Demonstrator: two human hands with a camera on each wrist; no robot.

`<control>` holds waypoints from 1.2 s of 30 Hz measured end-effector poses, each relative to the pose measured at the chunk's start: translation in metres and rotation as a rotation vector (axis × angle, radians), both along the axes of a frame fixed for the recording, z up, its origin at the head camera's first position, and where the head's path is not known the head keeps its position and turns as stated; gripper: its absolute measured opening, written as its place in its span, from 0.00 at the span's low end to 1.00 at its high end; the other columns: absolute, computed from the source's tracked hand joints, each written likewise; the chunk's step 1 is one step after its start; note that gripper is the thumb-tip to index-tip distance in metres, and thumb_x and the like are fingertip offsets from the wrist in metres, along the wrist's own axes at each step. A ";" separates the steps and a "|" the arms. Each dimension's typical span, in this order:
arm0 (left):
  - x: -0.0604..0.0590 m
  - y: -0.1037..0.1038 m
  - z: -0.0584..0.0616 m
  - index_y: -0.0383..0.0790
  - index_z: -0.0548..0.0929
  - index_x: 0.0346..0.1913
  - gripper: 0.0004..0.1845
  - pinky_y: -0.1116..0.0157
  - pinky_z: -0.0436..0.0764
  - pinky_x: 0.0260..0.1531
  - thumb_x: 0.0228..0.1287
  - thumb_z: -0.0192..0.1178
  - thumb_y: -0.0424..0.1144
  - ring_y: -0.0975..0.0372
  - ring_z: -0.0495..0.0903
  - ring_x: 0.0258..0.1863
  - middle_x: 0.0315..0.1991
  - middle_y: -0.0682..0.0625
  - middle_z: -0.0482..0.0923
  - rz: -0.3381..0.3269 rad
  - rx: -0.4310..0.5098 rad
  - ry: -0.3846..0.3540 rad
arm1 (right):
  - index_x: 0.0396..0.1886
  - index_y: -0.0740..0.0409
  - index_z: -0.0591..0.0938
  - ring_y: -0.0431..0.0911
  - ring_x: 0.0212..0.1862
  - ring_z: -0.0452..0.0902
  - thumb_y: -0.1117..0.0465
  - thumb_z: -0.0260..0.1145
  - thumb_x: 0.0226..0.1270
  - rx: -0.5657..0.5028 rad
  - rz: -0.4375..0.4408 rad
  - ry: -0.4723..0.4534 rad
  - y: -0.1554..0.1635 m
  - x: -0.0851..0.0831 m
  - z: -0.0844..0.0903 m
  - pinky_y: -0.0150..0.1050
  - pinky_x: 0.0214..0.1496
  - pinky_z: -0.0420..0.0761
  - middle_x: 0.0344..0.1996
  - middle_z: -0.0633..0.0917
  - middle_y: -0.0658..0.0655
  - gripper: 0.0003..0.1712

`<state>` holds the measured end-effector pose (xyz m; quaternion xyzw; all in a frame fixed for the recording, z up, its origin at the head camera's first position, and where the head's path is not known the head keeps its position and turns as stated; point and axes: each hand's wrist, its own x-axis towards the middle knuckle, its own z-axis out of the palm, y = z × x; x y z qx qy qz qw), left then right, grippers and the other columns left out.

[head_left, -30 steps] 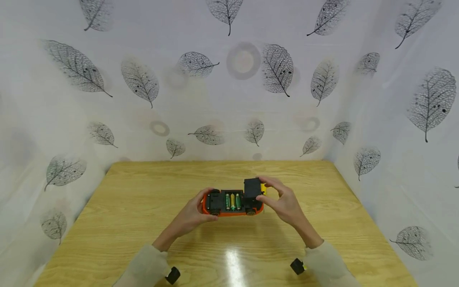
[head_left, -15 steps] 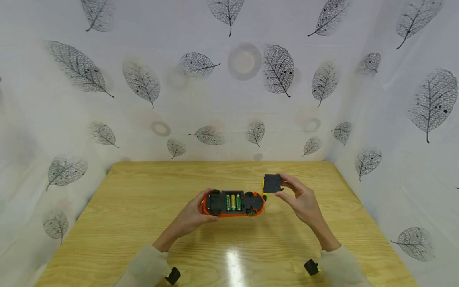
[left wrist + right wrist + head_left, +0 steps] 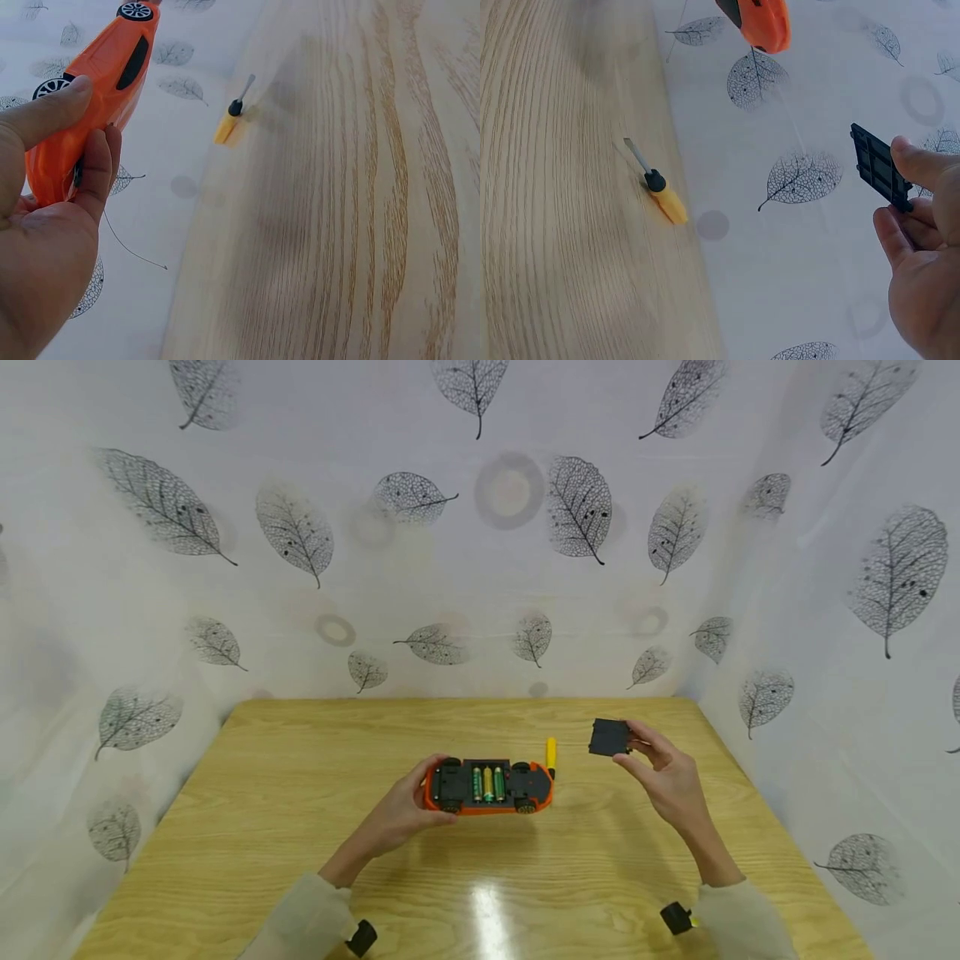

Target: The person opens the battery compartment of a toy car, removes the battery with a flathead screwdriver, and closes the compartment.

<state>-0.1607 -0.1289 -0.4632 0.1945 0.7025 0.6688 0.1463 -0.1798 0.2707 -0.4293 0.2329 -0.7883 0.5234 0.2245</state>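
above the middle of the wooden table [image 3: 300,827], the left hand [image 3: 401,806] grips an orange toy car [image 3: 489,786] turned belly-up, fingers curled round its end at nine o'clock, three batteries [image 3: 487,782] showing in the open bay. at two o'clock from the car, well apart, the right hand [image 3: 670,774] pinches a black battery cover [image 3: 609,737] between thumb and fingertips. a yellow-handled screwdriver [image 3: 551,753] lies on the table just beyond the car's three o'clock end.

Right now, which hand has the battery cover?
The right hand pinches the black battery cover, lifted off to the side; the left hand holds the upturned orange toy car.
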 end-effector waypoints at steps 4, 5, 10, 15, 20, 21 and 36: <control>0.000 -0.001 0.000 0.33 0.53 0.80 0.49 0.62 0.85 0.52 0.63 0.71 0.24 0.42 0.76 0.64 0.75 0.31 0.57 -0.008 0.015 -0.007 | 0.69 0.75 0.73 0.30 0.57 0.77 0.82 0.68 0.63 0.011 -0.062 -0.031 0.012 0.000 -0.001 0.24 0.58 0.78 0.63 0.76 0.76 0.34; 0.000 -0.001 -0.001 0.33 0.53 0.80 0.49 0.62 0.85 0.51 0.63 0.71 0.24 0.42 0.76 0.64 0.75 0.31 0.58 -0.009 0.014 -0.007 | 0.70 0.75 0.73 0.29 0.57 0.77 0.81 0.68 0.64 0.015 -0.075 -0.040 0.015 0.001 -0.001 0.24 0.58 0.78 0.63 0.76 0.75 0.33; -0.001 -0.003 -0.001 0.33 0.53 0.80 0.48 0.62 0.85 0.52 0.63 0.71 0.24 0.42 0.76 0.64 0.75 0.30 0.58 -0.008 0.007 0.004 | 0.71 0.72 0.72 0.27 0.57 0.76 0.78 0.69 0.66 0.047 -0.135 -0.065 0.030 0.004 -0.003 0.21 0.57 0.76 0.64 0.75 0.75 0.34; 0.000 -0.004 -0.001 0.33 0.53 0.80 0.49 0.63 0.85 0.52 0.63 0.71 0.24 0.43 0.76 0.63 0.75 0.29 0.57 -0.012 0.015 0.000 | 0.73 0.68 0.72 0.26 0.56 0.75 0.73 0.70 0.68 0.064 -0.188 -0.099 0.044 0.004 -0.010 0.19 0.57 0.74 0.67 0.74 0.74 0.34; 0.000 -0.003 -0.002 0.32 0.52 0.80 0.49 0.63 0.85 0.52 0.63 0.71 0.24 0.43 0.76 0.64 0.75 0.30 0.57 -0.017 0.027 -0.007 | 0.74 0.66 0.72 0.24 0.56 0.74 0.70 0.71 0.70 0.059 -0.232 -0.130 0.054 0.003 -0.017 0.18 0.56 0.74 0.69 0.73 0.73 0.34; 0.000 -0.003 -0.002 0.32 0.52 0.80 0.49 0.63 0.85 0.52 0.63 0.71 0.24 0.42 0.76 0.64 0.75 0.30 0.57 -0.017 0.027 -0.005 | 0.74 0.66 0.72 0.25 0.56 0.74 0.70 0.71 0.70 0.053 -0.233 -0.131 0.056 0.003 -0.019 0.18 0.56 0.75 0.69 0.73 0.73 0.34; 0.002 -0.003 -0.002 0.34 0.53 0.81 0.49 0.63 0.85 0.52 0.62 0.71 0.24 0.41 0.75 0.65 0.76 0.30 0.56 -0.001 0.008 0.012 | 0.70 0.74 0.72 0.24 0.51 0.76 0.73 0.70 0.69 0.053 -0.287 -0.190 0.059 0.001 -0.030 0.16 0.52 0.75 0.59 0.77 0.75 0.32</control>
